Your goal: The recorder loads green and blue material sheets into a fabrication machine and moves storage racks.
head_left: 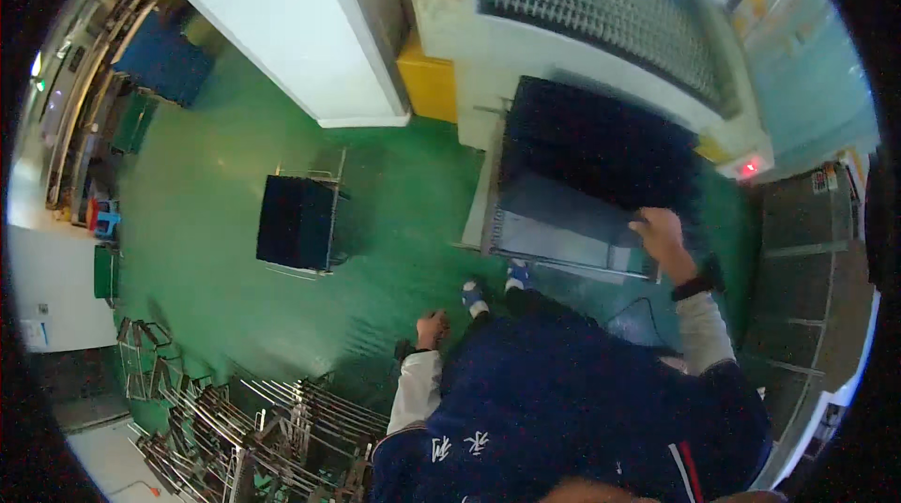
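My right hand (pixel 662 238) is closed on the near right corner of a thin dark panel (pixel 572 207), which lies tilted across a metal rack (pixel 572 262). Behind it, the same rack carries a close-packed stack of black panels (pixel 596 142). Motion blurs the held panel's edges, so its exact outline is hard to tell. My left hand (pixel 433 329) hangs low by my side, fingers curled in, with nothing visible in it and apart from the rack.
A machine (pixel 601 20) with a bed of rollers stands just beyond the rack. Left of me, a smaller rack of dark panels (pixel 296 221) sits on the green floor. Empty metal frames (pixel 272 419) crowd the lower left. A white pillar (pixel 291 24) rises at the far side; a grey cabinet (pixel 798 287) flanks my right.
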{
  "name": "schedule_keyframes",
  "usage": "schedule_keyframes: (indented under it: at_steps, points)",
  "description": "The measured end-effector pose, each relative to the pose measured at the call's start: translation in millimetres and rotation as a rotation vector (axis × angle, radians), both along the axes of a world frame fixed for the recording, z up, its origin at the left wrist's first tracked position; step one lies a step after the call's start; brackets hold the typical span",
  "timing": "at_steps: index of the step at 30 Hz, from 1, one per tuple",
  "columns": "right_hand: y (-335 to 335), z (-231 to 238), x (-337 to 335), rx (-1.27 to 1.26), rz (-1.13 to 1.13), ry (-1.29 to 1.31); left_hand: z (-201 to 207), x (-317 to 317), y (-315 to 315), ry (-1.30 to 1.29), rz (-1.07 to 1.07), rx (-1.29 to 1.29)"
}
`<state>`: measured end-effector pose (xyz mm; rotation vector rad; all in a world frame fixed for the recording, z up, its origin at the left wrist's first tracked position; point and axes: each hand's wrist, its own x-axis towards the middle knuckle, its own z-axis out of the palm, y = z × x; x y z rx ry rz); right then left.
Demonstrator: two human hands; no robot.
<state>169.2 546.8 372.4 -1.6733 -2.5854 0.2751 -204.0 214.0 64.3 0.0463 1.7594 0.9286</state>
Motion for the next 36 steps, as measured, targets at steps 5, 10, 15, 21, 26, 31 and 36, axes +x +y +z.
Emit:
schedule_keyframes:
  at_steps: [5,10,15,21,26,31,36]
  points:
    - [-9.6,36.9,-1.7,-0.018,0.023,-0.085,5.0,2.8,9.4,-0.027,0.004,-0.123]
    - [-5.1,148.5,-11.6,0.044,0.043,0.017,11.3,-7.0,18.5,-0.103,-0.087,-0.04]
    - [-16.2,226.7,61.1,0.219,-0.257,0.211,6.0,-1.1,59.2,-0.037,-0.152,-0.031]
    - [-16.1,263.5,86.8,-0.043,-0.545,1.158,-12.2,-4.6,92.1,-0.059,-0.228,0.108]
    - [4.0,194.5,110.6,0.118,-0.562,1.436,52.5,2.5,119.3,0.182,-0.334,0.132]
    - [57.8,145.6,81.3,-0.381,-0.433,1.732,0.5,-14.1,91.6,-0.022,-0.127,0.159]
    - [116.5,106.6,52.5,-0.197,-0.535,1.646,-43.2,-28.7,56.2,-0.178,-0.046,0.168]
